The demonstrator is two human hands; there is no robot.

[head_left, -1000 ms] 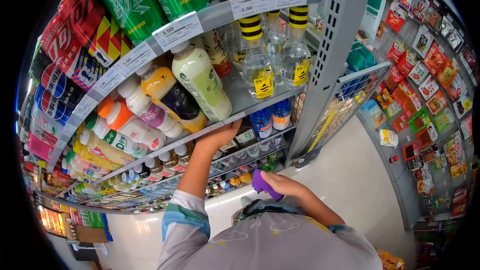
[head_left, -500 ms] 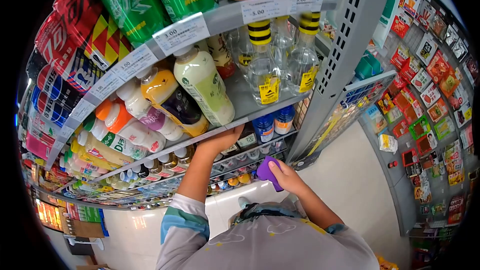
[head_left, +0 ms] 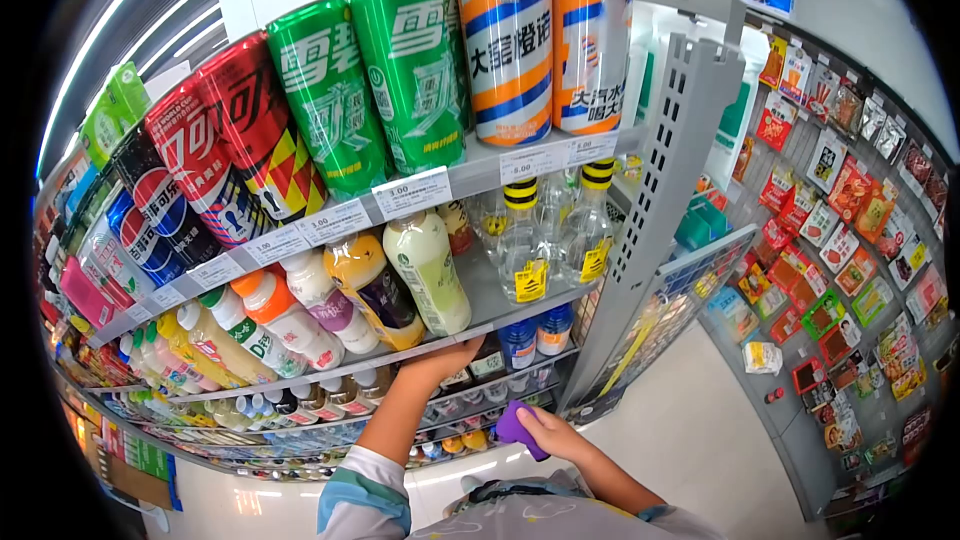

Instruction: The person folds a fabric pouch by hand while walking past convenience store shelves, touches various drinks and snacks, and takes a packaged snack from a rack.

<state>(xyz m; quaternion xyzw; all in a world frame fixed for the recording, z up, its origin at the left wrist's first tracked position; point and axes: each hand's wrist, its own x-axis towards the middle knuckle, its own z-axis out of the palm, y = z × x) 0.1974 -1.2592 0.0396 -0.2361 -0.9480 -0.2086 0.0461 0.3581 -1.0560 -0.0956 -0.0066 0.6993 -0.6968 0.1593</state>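
Observation:
My left hand [head_left: 438, 362] reaches in just below the front edge of the shelf [head_left: 345, 370] that carries the milky drink bottles. Its fingers disappear under that edge, near dark bottles [head_left: 489, 360] on the level below, so their grip is hidden. In my right hand [head_left: 552, 435], a folded purple cloth [head_left: 517, 430] is pinched between thumb and fingers, held in front of the lower shelves. Right above my left hand stands a pale green-labelled bottle [head_left: 428, 275], with a dark-and-yellow bottle [head_left: 375, 290] beside it. Blue bottles [head_left: 518, 343] stand to the right of the dark ones.
Soda cans [head_left: 410, 75] line the top shelf above a price-tag strip [head_left: 412, 192]. Clear bottles with yellow-black caps [head_left: 530, 245] stand at the shelf's right end, by a perforated grey post [head_left: 655, 190]. Across the tiled aisle [head_left: 660, 410] hangs a rack of packaged snacks [head_left: 845, 250].
The view has tilted up, bringing the full cans into sight. My left hand stays under the shelf edge. My right hand still holds the purple cloth, now slightly lower and further left in view.

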